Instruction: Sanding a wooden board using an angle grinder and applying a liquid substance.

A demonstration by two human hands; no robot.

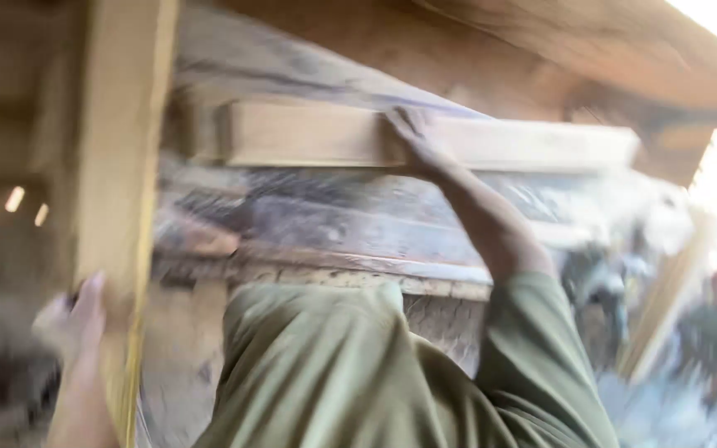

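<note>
The plank [433, 137] runs level across the upper middle of the frame. Your right hand [412, 141] clasps its middle. Your left hand [76, 319], lower left, presses the post [118, 166], fingers wrapped.

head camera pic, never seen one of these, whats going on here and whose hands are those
This single picture comes from a camera worn on a person's head, so you look out over their work. There is no machine here, only bare hands, and the view is blurred by motion.

At lower left, a hand grips the edge of an upright pale wooden board; it looks like the wearer's left hand. In the middle, another hand reaches up and presses on a horizontal pale wooden plank. That arm runs down into an olive-green sleeve. Whether it is the wearer's right arm or a co-worker's is hard to tell.

Behind them is rough, dark weathered timber. The right side is too blurred to name anything.
</note>
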